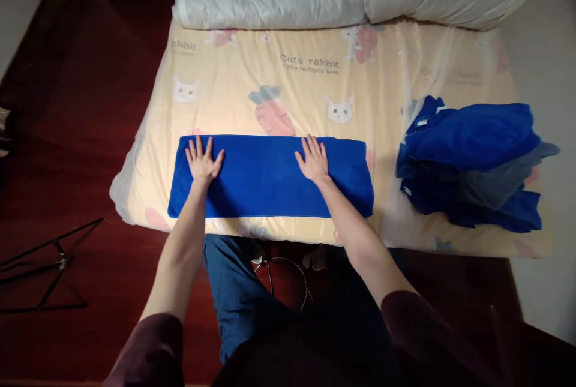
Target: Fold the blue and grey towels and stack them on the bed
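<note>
Towel (265, 177) lies flat, folded to a strip, near the bed's (405, 63) front edge; left hand (203, 162) and right hand (314, 162) rest on it, fingers spread, gripping nothing. Risk: pressing forward could bunch it or slide it on the slick-looking sheet. Pile (472, 162) well right, contents unclear.

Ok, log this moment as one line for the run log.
left hand: flat, open on blue towel | right hand: flat, open on it | towel: folded strip on bed sheet | cloth pile: right, apart
</note>
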`<state>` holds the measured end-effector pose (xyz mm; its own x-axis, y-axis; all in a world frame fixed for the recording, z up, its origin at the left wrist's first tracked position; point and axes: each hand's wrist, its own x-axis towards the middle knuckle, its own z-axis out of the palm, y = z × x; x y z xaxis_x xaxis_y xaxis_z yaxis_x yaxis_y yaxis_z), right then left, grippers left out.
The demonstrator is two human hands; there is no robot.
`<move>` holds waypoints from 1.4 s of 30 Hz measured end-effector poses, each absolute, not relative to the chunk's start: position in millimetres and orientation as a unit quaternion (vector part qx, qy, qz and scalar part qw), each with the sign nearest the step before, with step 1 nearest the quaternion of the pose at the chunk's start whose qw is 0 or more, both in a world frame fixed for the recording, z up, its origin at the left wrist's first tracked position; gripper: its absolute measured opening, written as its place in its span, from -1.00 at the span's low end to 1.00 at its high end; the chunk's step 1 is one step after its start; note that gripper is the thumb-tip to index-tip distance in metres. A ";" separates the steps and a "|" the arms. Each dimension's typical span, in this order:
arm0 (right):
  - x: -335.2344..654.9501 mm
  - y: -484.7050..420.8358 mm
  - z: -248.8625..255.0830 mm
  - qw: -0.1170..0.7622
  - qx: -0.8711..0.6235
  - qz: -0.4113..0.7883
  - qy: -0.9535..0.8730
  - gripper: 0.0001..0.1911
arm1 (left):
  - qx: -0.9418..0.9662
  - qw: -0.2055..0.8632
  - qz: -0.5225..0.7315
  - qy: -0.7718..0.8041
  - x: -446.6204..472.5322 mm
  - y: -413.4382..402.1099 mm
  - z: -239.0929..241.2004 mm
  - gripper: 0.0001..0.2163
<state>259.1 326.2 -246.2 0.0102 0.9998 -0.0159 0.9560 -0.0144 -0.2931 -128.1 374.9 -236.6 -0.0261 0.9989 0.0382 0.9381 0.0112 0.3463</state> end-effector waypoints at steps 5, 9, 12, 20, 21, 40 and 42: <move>367.6 309.5 -254.7 0.082 -0.772 0.079 -0.625 -0.29 | 0.663 0.108 0.120 0.731 -156.8 391.8 -233.5 -0.27; 425.5 300.8 -261.7 0.051 -0.782 0.073 -0.617 -0.28 | 0.656 0.096 0.111 0.740 -168.5 405.6 -238.2 -0.32; 442.3 300.1 -270.2 0.044 -0.776 0.068 -0.626 -0.27 | 0.661 0.088 0.115 0.737 -176.0 412.5 -244.9 -0.35; 436.4 303.5 -262.9 0.012 -0.776 0.066 -0.627 -0.26 | 0.680 0.087 0.127 0.717 -165.6 406.1 -234.0 -0.36; 431.0 303.5 -255.4 0.006 -0.778 0.063 -0.625 -0.25 | 0.675 0.088 0.128 0.721 -161.8 401.3 -229.0 -0.35; 393.0 93.5 -234.6 0.032 -0.795 0.090 -0.599 -0.24 | 0.583 0.152 0.100 0.792 -207.9 191.6 -213.6 -0.26; 389.5 88.6 -228.7 0.045 -0.806 0.086 -0.584 -0.23 | 0.552 0.148 0.130 0.811 -189.3 172.7 -208.4 -0.25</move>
